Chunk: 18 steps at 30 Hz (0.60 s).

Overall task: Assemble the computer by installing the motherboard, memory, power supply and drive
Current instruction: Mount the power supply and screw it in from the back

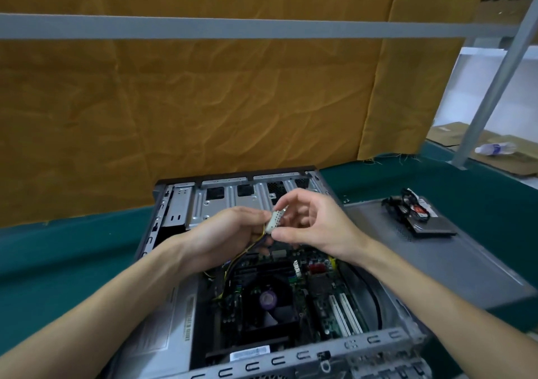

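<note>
1. The left hand (230,233) grips a white plug (275,220), fingers curled round it, above the open computer case (378,339).
2. The right hand (314,224) pinches the same plug between thumb and forefinger.
3. Yellow and black wires (233,262) run from the plug down to the motherboard (320,288) inside the case.
4. A drive (419,218) lies on the gray panel (436,262), right of the case, on the green counter (58,262).

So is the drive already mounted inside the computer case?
No, the drive lies outside the computer case, on the grey side panel to its right, with cables bundled on top.
</note>
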Tool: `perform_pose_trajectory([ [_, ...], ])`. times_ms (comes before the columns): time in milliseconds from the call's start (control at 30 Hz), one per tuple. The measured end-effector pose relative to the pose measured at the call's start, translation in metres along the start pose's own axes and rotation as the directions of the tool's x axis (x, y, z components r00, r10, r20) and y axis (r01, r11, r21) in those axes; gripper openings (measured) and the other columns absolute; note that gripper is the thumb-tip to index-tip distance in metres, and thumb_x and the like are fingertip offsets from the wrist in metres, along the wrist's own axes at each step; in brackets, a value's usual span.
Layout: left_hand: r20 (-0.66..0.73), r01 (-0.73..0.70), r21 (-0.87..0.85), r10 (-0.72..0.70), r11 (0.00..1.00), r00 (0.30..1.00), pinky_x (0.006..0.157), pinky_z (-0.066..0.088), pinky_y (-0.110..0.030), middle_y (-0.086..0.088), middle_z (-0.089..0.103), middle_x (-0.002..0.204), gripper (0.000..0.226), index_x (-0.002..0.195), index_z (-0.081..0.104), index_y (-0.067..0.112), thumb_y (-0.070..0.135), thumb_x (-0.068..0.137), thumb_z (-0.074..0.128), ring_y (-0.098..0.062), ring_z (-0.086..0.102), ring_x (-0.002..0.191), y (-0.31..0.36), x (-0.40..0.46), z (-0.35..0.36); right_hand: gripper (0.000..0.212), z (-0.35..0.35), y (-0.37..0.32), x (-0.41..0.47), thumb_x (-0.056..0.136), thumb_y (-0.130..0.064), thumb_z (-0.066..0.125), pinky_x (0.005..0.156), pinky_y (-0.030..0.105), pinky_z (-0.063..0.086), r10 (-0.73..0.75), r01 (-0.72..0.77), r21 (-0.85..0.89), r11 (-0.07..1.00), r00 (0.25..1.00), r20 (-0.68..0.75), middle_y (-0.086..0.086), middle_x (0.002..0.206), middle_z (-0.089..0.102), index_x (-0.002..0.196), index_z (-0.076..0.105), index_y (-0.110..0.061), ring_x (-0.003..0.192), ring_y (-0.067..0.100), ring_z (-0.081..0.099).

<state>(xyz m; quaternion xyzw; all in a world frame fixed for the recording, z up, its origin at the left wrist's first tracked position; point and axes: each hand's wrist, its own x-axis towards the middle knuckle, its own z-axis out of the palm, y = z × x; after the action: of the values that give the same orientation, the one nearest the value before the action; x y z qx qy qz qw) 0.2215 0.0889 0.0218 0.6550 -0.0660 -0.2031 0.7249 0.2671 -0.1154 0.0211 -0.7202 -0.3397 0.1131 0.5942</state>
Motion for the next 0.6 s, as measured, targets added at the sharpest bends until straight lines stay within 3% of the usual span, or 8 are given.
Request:
perform_pose_trajectory([
  [67,0.095,0.013,-0.027,-0.01,1.0,0.995,0.078,0.048,-0.031,-0.009,0.064,0.092,0.024,0.095,0.072,0.01,0.021,0.101,0.052,-0.018,0.055,0.082,0.0,-0.0035,0.0023,0.034,-0.0005,-0.0033,-0.0015,0.078,-0.017,0.088,0.059,0.03,0.055,0.023,-0.026,0.063,0.998,0.998,0.051,0.008,0.081,0.068,0.105,0.068,-0.012,0.067,0.019,0.064],
  [167,0.191,0.001,0.03,-0.007,1.0,0.982,0.076,0.045,-0.027,-0.008,0.067,0.105,0.027,0.114,0.066,0.003,0.019,0.101,0.049,-0.013,0.054,0.082,-0.0023,-0.0075,0.0054,0.016,0.0,-0.0051,-0.0044,0.078,-0.02,0.085,0.05,0.029,0.052,0.028,-0.041,0.151,0.988,0.996,0.082,0.018,0.079,0.073,0.087,0.072,-0.017,0.056,0.021,0.062],
  [267,0.221,-0.015,0.049,0.004,0.999,0.975,0.077,0.041,-0.029,-0.005,0.068,0.106,0.028,0.113,0.067,0.008,0.022,0.104,0.045,-0.014,0.051,0.084,-0.0031,-0.0102,0.0067,0.006,0.0004,-0.0076,-0.0044,0.084,-0.02,0.078,0.049,0.029,0.052,0.05,-0.074,0.203,0.976,0.991,0.121,0.02,0.078,0.072,0.08,0.075,-0.018,0.053,0.02,0.061],
  [400,0.209,-0.027,0.041,0.018,0.999,0.978,0.078,0.041,-0.032,-0.006,0.064,0.104,0.027,0.109,0.068,0.012,0.026,0.105,0.044,-0.016,0.05,0.085,-0.0038,-0.0111,0.0019,0.019,-0.0002,-0.0087,-0.0037,0.091,-0.026,0.071,0.052,0.031,0.055,0.082,-0.106,0.231,0.967,0.99,0.113,0.016,0.075,0.069,0.09,0.071,-0.007,0.056,0.023,0.063],
  [533,0.158,-0.02,0.007,0.019,1.0,0.987,0.078,0.042,-0.031,-0.014,0.058,0.108,0.025,0.11,0.066,0.009,0.027,0.1,0.051,-0.016,0.05,0.084,-0.006,-0.009,0.0022,0.025,0.0027,-0.0059,-0.0048,0.076,-0.027,0.086,0.048,0.027,0.051,0.032,-0.039,0.099,0.994,0.997,0.07,0.012,0.075,0.069,0.093,0.071,-0.016,0.057,0.019,0.06],
  [600,0.157,-0.017,0.008,0.016,1.0,0.988,0.079,0.041,-0.032,-0.015,0.058,0.11,0.026,0.112,0.064,0.008,0.027,0.099,0.053,-0.016,0.05,0.085,-0.0062,-0.0089,0.0023,0.021,0.0018,-0.0041,-0.0036,0.076,-0.027,0.087,0.047,0.026,0.049,0.038,-0.046,0.12,0.992,0.997,0.074,0.011,0.077,0.072,0.09,0.074,-0.017,0.055,0.017,0.06],
])
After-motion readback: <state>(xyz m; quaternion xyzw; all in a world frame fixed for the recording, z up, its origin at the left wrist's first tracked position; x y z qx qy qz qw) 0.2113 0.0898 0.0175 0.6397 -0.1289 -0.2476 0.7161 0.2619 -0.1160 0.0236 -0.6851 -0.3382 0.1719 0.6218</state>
